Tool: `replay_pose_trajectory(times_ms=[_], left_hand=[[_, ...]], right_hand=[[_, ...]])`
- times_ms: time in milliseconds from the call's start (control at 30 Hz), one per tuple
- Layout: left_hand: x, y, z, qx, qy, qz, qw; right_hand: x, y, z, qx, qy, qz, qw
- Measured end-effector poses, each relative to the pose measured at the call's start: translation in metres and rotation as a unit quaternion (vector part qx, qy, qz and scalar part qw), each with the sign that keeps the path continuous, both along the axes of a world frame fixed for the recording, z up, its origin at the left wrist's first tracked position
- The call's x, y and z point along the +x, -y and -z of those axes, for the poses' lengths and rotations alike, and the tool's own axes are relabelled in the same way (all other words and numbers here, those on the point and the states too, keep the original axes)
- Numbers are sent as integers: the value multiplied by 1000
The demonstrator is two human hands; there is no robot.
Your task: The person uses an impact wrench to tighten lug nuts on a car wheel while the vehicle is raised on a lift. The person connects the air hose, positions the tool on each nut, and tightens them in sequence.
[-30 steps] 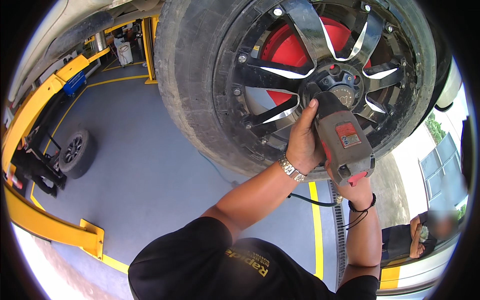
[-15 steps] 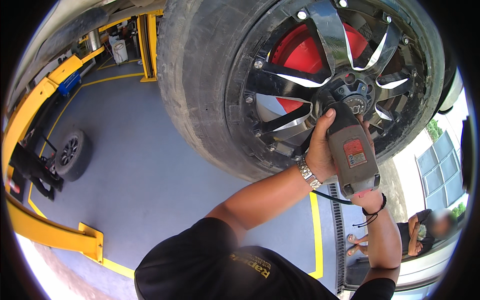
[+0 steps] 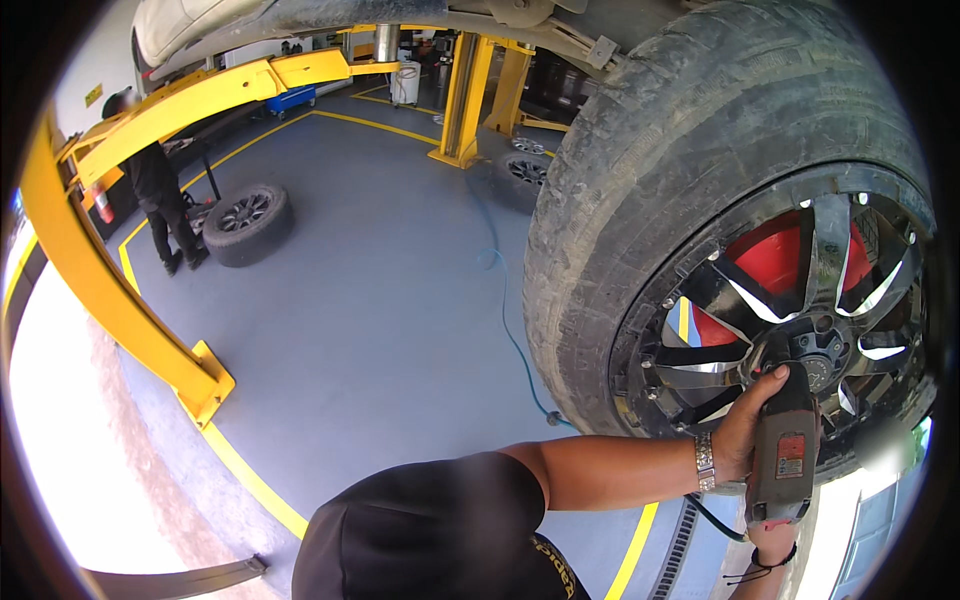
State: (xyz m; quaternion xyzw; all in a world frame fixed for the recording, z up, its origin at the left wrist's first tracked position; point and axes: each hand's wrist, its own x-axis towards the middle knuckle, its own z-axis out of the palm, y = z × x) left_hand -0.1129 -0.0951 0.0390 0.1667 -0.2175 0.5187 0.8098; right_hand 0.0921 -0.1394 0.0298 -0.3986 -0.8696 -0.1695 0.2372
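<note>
A large off-road wheel with a knobbly tyre (image 3: 610,240) and black spoked rim (image 3: 830,250) hangs at the right, raised off the floor. My left hand (image 3: 738,438) grips the front part of a dark grey impact wrench (image 3: 784,455), its thumb lying along the top. The tool's nose is at the wheel hub (image 3: 815,362), among the lug-nut holes; its very tip is hidden. My right hand (image 3: 770,540) is at the rear underside of the wrench, closed round its handle, with the fingers mostly hidden behind the tool. Behind the spokes shows a red drum (image 3: 770,255).
A yellow lift arm (image 3: 220,110) and post (image 3: 465,100) stand left and behind. Loose wheels (image 3: 247,222) lie on the grey floor, with a person in dark clothes (image 3: 160,190) beside one. A teal hose (image 3: 515,340) trails across the floor. Below runs a drain grate (image 3: 677,545).
My view has swung left, so the wheel, wrench and both hands appear farther right and lower. Both hands keep their hold, with the tool still at the hub.
</note>
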Motion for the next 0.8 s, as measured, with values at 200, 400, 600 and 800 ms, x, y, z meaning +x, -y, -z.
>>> replay_pose_trajectory(times_ms=[200,400,600,800], left_hand=[[1,-2,0,2,9,12,1000],[1,-5,4,165,71,134,975],[-8,2,-8,-13,-107,-52,993],[20,44,-1,-5,-204,-125,971]], right_hand=[[-28,5,-25,-11,14,-19,1000],[-62,5,-49,-132,-147,-55,979],[-75,16,-46,-92,-172,-109,975],[-36,69,-29,-107,-202,-80,970]])
